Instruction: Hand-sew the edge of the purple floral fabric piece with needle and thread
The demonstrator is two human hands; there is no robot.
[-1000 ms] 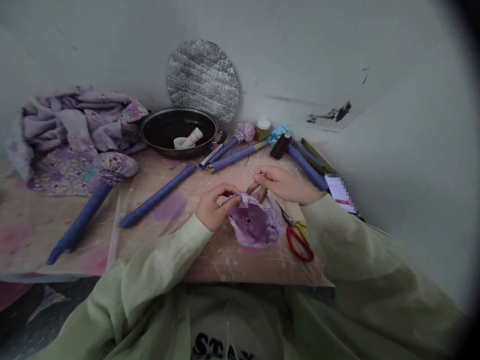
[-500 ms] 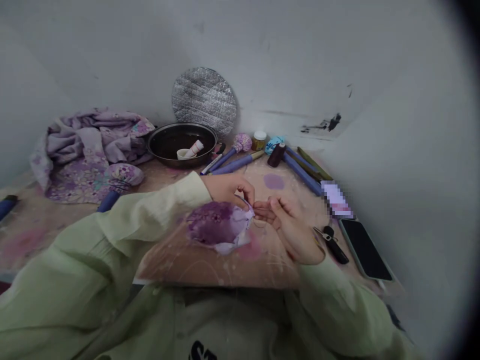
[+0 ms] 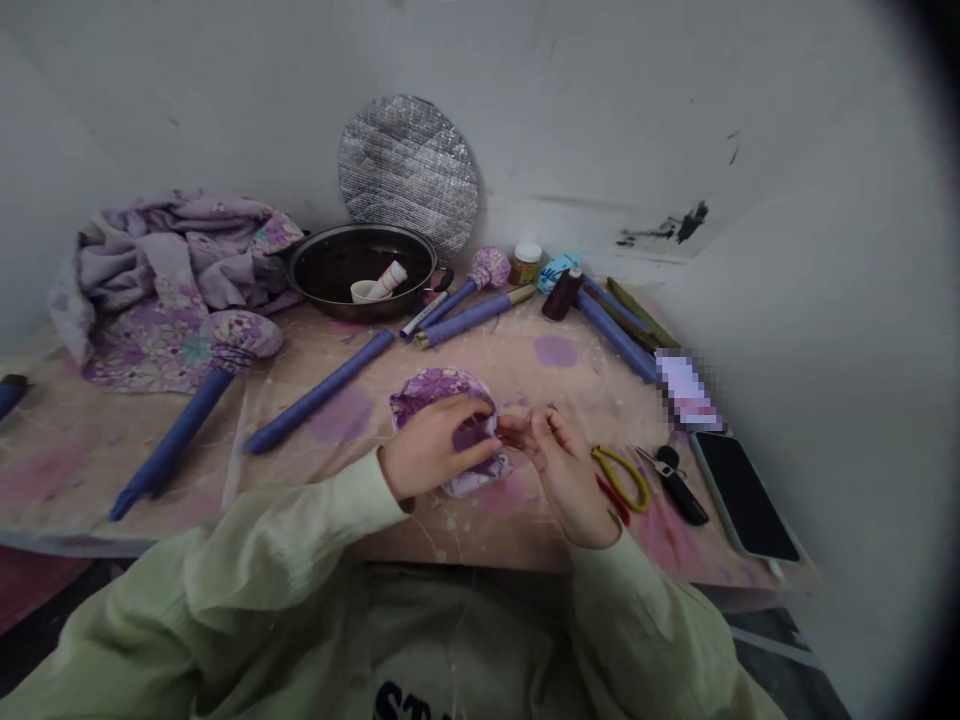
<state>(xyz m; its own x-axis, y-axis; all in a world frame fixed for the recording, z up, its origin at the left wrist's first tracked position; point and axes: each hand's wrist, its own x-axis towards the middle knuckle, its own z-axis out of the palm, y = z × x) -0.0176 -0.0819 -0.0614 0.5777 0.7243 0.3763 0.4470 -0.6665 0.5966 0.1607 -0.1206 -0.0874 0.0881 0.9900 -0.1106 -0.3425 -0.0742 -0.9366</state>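
Observation:
A purple floral cloth piece (image 3: 442,383), gathered into a rounded pouch shape with a paler inner side, lies in front of me on the table. My left hand (image 3: 433,447) rests over it, thumb and fingers closed on its right edge. Just right of that edge is my right hand (image 3: 566,470), its fingertips pinched together close to the cloth. Whatever lies between those fingertips is too small to make out. Beyond the hands stands a spool of dark thread (image 3: 562,294). A yellow-handled tool (image 3: 624,478) with a red part lies beside my right wrist.
Blue-wrapped sticks (image 3: 319,392) lie about, some with cloth-covered heads (image 3: 244,335). Behind are a black pan (image 3: 322,301) with a small cup, a foil disc (image 3: 409,170), a jar (image 3: 526,266) and crumpled floral cloth (image 3: 150,260). Keys (image 3: 681,492) and a phone (image 3: 746,495) lie right.
My left hand has come down and turned over the cloth, covering more of its front. My right hand has shifted slightly left. The view has moved, uncovering the yellow-handled tool and a blue-wrapped stick.

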